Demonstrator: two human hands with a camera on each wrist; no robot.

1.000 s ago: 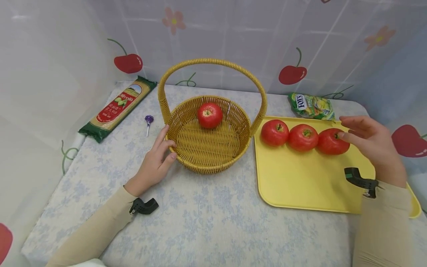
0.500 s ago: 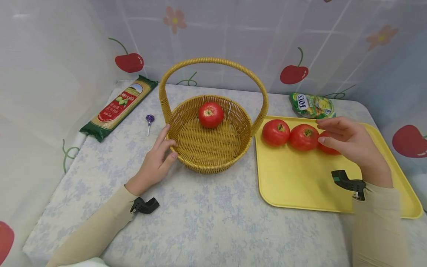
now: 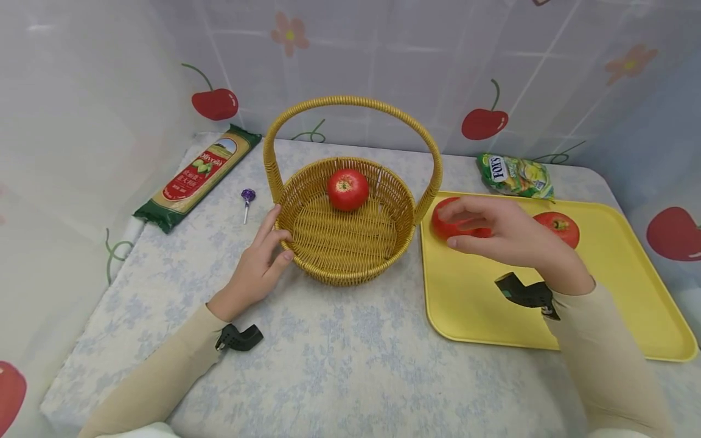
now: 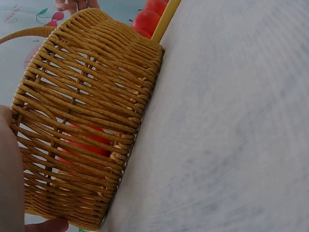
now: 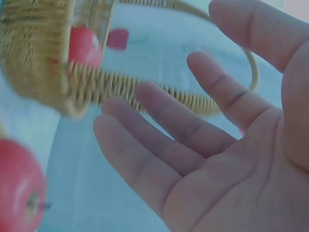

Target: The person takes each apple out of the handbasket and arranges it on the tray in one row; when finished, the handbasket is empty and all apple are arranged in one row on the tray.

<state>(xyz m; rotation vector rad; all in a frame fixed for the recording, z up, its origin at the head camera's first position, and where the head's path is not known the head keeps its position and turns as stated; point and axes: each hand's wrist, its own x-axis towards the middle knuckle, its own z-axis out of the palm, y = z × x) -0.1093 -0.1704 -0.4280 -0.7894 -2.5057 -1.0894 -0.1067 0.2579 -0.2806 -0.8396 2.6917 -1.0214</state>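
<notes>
A yellow wicker basket (image 3: 342, 243) with a tall hoop handle stands mid-table, one red apple (image 3: 348, 190) inside it at the back. At its left rim is my left hand (image 3: 253, 271), fingers bent over the edge and thumb beside it; in the left wrist view the basket's side (image 4: 87, 106) fills much of the picture. My right hand (image 3: 506, 234), holding nothing, hovers above a row of red apples on the yellow tray (image 3: 493, 298). It partly covers the left apple (image 3: 442, 226) and mostly hides the middle one. The right apple (image 3: 561, 228) shows beyond the wrist.
A pasta packet (image 3: 199, 176) lies at the back left, with a purple lollipop (image 3: 248, 196) beside it. Behind the tray is a green candy bag (image 3: 515, 175). A patterned curtain (image 3: 372, 67) rises along the table's back edge.
My right hand has moved left over the tray, from the right apple to above the left and middle ones. The left hand, the basket and the apples stay put.
</notes>
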